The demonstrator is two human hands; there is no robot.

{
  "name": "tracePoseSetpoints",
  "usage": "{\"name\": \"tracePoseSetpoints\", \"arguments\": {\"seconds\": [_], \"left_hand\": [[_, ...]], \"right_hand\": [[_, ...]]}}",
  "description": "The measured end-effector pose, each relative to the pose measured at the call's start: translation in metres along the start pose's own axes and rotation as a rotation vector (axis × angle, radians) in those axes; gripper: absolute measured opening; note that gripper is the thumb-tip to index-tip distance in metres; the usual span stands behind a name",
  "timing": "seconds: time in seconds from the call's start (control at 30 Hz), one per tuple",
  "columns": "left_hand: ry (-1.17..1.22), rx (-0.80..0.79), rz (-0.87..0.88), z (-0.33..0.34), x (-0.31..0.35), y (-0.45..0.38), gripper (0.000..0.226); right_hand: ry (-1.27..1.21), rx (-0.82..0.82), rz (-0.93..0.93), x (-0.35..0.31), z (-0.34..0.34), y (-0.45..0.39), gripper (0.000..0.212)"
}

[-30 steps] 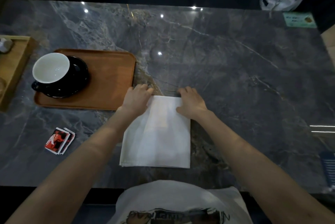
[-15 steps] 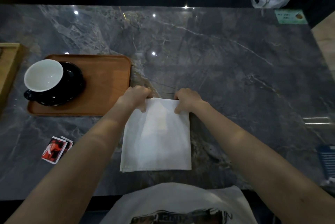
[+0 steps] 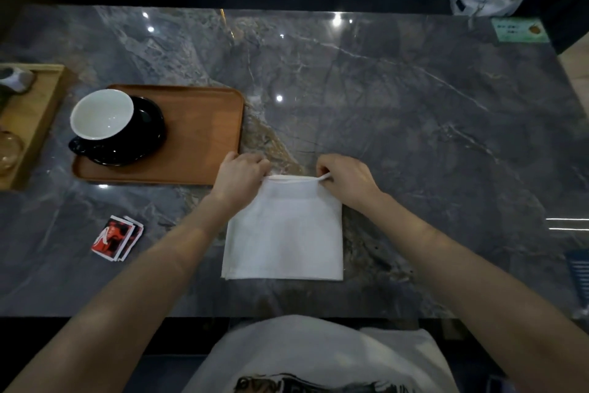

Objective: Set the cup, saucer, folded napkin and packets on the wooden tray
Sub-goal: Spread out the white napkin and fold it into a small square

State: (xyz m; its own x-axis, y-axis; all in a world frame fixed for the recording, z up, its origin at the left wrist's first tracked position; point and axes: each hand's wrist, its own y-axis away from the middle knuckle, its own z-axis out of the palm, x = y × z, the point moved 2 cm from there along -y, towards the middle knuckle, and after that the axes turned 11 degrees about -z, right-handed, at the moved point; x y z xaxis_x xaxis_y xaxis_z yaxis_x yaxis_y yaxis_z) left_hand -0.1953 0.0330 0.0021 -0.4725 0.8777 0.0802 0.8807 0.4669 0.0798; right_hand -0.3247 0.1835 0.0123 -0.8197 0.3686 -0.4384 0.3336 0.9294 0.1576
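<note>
Pinching the far corners of the napkin (image 3: 283, 230) on the surface, left hand (image 3: 240, 177) and right hand (image 3: 345, 177) each grip cloth; it's soft and floppy, so corners look the best hold.

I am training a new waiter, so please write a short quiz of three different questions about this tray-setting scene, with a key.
1. True or false: the cup stands on the saucer on the wooden tray.
2. Where do the packets lie? A) on the tray B) on the table, nearer the person than the tray C) in the cup
3. Fill in: the left hand and right hand each pinch a far corner of the ____.

Key: 1 true; 2 B; 3 napkin.
</note>
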Motion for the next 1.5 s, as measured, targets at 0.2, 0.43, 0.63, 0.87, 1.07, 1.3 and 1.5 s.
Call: {"name": "tracePoseSetpoints", "arguments": {"seconds": [0.2, 0.43, 0.63, 0.87, 1.07, 1.3, 1.5], "left_hand": [[-0.068, 0.231, 0.137, -0.014, -0.007, 0.044, 0.018], [0.014, 0.279, 0.246, -0.012, -0.007, 0.100, 0.023], [-0.018, 0.168, 0.249, 0.009, 0.004, 0.133, 0.027], [-0.085, 0.007, 0.181, 0.046, -0.003, 0.150, 0.042], [-0.114, -0.055, 0.139, 0.049, -0.004, 0.154, 0.047], [-0.128, -0.108, 0.053, 0.044, 0.001, 0.154, 0.052], [0.047, -0.073, -0.092, 0.027, 0.028, 0.139, 0.044]], "right_hand": [[0.039, 0.230, -0.119, -0.016, -0.003, 0.035, 0.019], [0.166, 0.291, -0.334, -0.031, 0.022, 0.085, 0.019], [0.249, 0.240, -0.416, -0.030, 0.055, 0.112, 0.030], [0.451, 0.112, -0.404, -0.024, 0.088, 0.120, 0.048], [0.513, 0.048, -0.379, -0.022, 0.095, 0.120, 0.051], [0.468, -0.040, -0.336, -0.022, 0.093, 0.122, 0.053], [0.302, 0.138, -0.249, -0.035, 0.083, 0.111, 0.043]]}}
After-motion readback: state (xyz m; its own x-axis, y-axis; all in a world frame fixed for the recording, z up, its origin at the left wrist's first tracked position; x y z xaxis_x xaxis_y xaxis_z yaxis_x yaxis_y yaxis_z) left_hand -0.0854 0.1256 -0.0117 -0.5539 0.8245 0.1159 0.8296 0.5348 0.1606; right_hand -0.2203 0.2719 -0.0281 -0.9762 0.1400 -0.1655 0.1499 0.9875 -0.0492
